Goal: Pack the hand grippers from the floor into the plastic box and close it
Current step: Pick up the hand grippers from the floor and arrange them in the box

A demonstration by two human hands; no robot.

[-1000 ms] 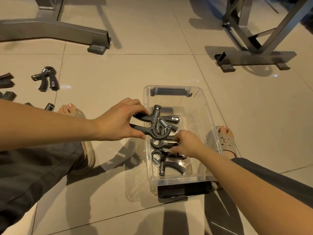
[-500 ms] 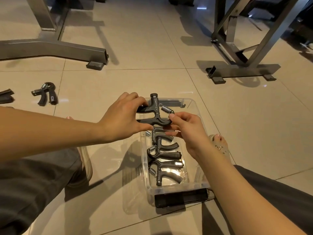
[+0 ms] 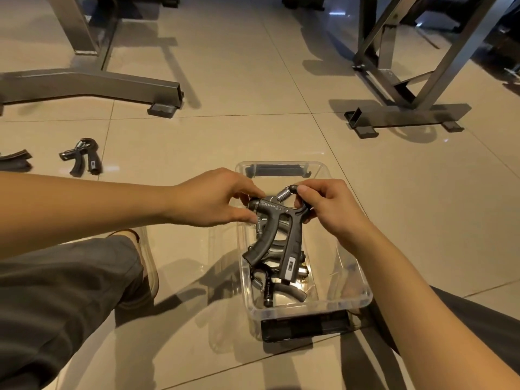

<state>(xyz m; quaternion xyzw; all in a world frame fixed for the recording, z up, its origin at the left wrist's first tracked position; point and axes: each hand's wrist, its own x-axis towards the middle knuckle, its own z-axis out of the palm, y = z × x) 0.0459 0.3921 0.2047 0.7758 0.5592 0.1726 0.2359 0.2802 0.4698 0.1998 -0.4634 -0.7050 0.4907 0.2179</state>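
A clear plastic box with black end latches lies open on the tiled floor between my legs. Both hands hold one dark hand gripper above it, handles pointing down toward me. My left hand pinches its head at the left; my right hand grips the spring end at the right. Other hand grippers lie in the box beneath it, partly hidden. One more hand gripper lies on the floor at the left, and another is cut off by the left edge.
Metal gym frame feet stand on the floor at the back left and back right. My left knee and sandal sit just left of the box; my right leg lies to its right.
The held hand gripper has turned from lying sideways to handles pointing down toward me. My right hand has shifted to its spring end, and the view has tilted up slightly.
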